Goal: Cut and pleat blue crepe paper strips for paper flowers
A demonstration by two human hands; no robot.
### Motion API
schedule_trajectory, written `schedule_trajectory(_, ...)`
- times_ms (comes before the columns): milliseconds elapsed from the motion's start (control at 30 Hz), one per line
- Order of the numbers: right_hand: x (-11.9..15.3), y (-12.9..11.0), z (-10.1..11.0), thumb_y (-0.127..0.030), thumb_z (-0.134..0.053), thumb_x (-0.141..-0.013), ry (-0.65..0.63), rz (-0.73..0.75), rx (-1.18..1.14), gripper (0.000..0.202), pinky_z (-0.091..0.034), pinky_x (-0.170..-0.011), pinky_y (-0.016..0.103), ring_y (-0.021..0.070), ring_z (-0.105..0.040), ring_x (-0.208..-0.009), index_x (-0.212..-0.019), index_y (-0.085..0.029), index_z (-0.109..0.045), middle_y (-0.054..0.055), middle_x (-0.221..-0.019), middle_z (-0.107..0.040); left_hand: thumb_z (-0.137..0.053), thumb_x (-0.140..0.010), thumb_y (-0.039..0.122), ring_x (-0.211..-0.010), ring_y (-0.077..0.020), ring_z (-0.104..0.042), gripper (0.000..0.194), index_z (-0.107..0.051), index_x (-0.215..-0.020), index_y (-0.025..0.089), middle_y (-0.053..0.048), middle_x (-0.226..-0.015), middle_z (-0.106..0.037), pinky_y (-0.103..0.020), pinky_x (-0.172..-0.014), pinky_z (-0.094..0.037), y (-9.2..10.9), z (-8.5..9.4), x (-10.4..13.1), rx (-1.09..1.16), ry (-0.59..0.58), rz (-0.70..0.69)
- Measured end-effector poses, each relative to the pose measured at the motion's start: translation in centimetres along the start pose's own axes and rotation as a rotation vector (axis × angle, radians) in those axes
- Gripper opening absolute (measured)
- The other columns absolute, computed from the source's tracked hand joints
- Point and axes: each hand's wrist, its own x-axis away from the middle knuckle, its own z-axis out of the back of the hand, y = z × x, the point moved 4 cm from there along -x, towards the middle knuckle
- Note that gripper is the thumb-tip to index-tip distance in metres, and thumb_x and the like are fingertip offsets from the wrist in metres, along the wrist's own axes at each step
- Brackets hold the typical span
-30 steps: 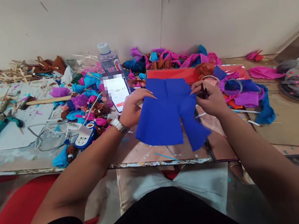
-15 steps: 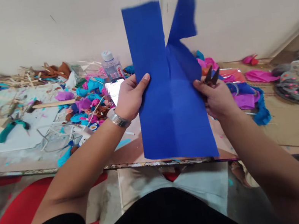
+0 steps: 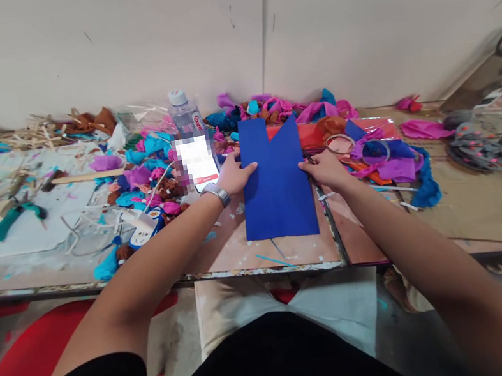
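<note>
Blue paper (image 3: 275, 187) lies flat on the surface (image 3: 239, 258) directly ahead of us, its long axis running away from our body toward the wall, with a slit cut down from the far edge so that the top ends in two flaps; our left hand (image 3: 232, 178) rests on its left edge about midway along, fingers (image 3: 247, 168) spread flat and pressing down rather than pinching; our right hand (image 3: 325, 169) sits at the right edge opposite, fingertips touching the paper, the rest of the hand curled; both hands are equally near, one to each long side, so the sheet lies between them; whether the right hand keeps anything tucked in its palm we cannot tell, since the curl hides it; just left of the left hand stands a phone (image 3: 198, 161) with its screen blurred, and behind it a water bottle (image 3: 184, 114); crumpled coloured paper scraps (image 3: 150, 167) crowd the far side; a red sheet (image 3: 319, 134) shows partly beneath the blue one; green pliers (image 3: 13, 217) lie well apart to the left.
</note>
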Motion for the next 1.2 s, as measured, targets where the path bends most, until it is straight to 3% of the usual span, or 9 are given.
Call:
schedule_trajectory(133,-0.4,0.3,-0.2,-0.038,-0.077,-0.079,0.002,-0.030,-0.019,0.032,-0.039,-0.049,0.024,0.0111,-0.049,-0.050,-0.062,-0.017,-0.060,-0.002,-0.055,-0.056,-0.079,-0.084,0.033,-0.099,-0.0280,-0.071,0.083,-0.037,-0.152,0.012,-0.019,-0.116,-0.068,-0.048,-0.092,-0.057,-0.1,0.4,0.9,-0.149,0.029,-0.044)
schedule_trajectory(267,-0.9,0.1,-0.2,-0.038,-0.075,-0.081,0.028,-0.047,-0.073,0.026,-0.041,-0.048,0.024,0.0113,-0.051,-0.051,-0.071,-0.016,-0.064,0.000,-0.063,-0.060,-0.081,-0.081,0.033,-0.111,-0.0290,-0.067,0.090,-0.033,-0.154,0.014,-0.023,-0.135,-0.058,-0.048,-0.096,-0.056,0.4,0.6,2.9,-0.254,-0.045,-0.111)
schedule_trajectory(333,-1.4,-0.3,-0.1,-0.037,-0.078,-0.079,0.050,-0.040,-0.098,0.024,-0.038,-0.046,0.023,0.0094,-0.046,-0.050,-0.076,-0.016,-0.067,-0.001,-0.064,-0.059,-0.082,-0.079,0.032,-0.110,-0.0278,-0.066,0.089,-0.036,-0.153,0.016,-0.023,-0.140,-0.054,-0.046,-0.095,-0.056,0.4,0.7,4.0,-0.262,-0.079,-0.107)
schedule_trajectory(433,-2.7,-0.9,-0.3,-0.035,-0.078,-0.079,0.049,-0.033,-0.155,0.021,-0.033,-0.041,0.022,0.0079,-0.038,-0.046,-0.081,-0.017,-0.067,-0.004,-0.061,-0.053,-0.083,-0.075,0.023,-0.102,-0.0242,-0.068,0.074,-0.051,-0.142,0.019,-0.018,-0.134,-0.061,-0.041,-0.089,-0.058,0.2,0.5,5.2,-0.200,-0.159,-0.083)
schedule_trajectory(600,-5.6,-2.4,-1.0,-0.030,-0.077,-0.081,0.029,-0.039,-0.239,0.021,-0.033,-0.038,0.022,0.0089,-0.039,-0.043,-0.076,-0.019,-0.060,-0.006,-0.054,-0.049,-0.074,-0.072,0.012,-0.096,-0.0198,-0.069,0.051,-0.069,-0.122,0.020,-0.008,-0.123,-0.070,-0.034,-0.083,-0.060,0.3,0.2,6.5,-0.100,-0.287,-0.038)
schedule_trajectory(767,-8.2,-4.2,-1.5,-0.029,-0.081,-0.079,0.014,-0.064,-0.282,0.022,-0.043,-0.042,0.022,0.0105,-0.049,-0.046,-0.081,-0.018,-0.062,-0.003,-0.057,-0.058,-0.065,-0.069,0.008,-0.096,-0.0189,-0.069,0.059,-0.069,-0.126,0.020,-0.007,-0.123,-0.071,-0.030,-0.079,-0.060,0.6,0.2,7.2,-0.023,-0.331,-0.037)
schedule_trajectory(933,-9.6,-6.8,-1.3,-0.022,-0.079,-0.080,-0.069,0.005,-0.330,0.018,-0.062,-0.067,0.032,0.0149,-0.065,-0.062,-0.091,-0.017,-0.065,0.004,-0.075,-0.073,-0.064,-0.066,0.009,-0.101,-0.0195,-0.068,0.060,-0.069,-0.125,0.023,-0.006,-0.129,-0.069,-0.030,-0.081,-0.059,0.7,0.7,7.2,0.003,-0.316,-0.061)
schedule_trajectory(1033,-10.2,-7.6,-1.0,-0.019,-0.078,-0.079,-0.068,0.049,-0.302,0.020,-0.063,-0.076,0.036,0.0165,-0.068,-0.068,-0.094,-0.016,-0.066,0.006,-0.080,-0.075,-0.067,-0.070,0.013,-0.100,-0.0195,-0.068,0.059,-0.065,-0.128,0.024,-0.006,-0.128,-0.068,-0.031,-0.080,-0.059,0.5,0.7,7.2,0.054,-0.296,-0.045)
schedule_trajectory(1200,-11.1,-7.0,-0.4,-0.017,-0.077,-0.075,0.086,0.081,-0.125,0.020,-0.058,-0.077,0.034,0.0168,-0.065,-0.072,-0.090,-0.014,-0.065,0.006,-0.081,-0.073,-0.082,-0.071,0.026,-0.098,-0.0210,-0.071,0.061,-0.061,-0.128,0.021,-0.007,-0.116,-0.071,-0.040,-0.091,-0.060,-0.5,0.0,7.6,0.090,-0.370,-0.076)
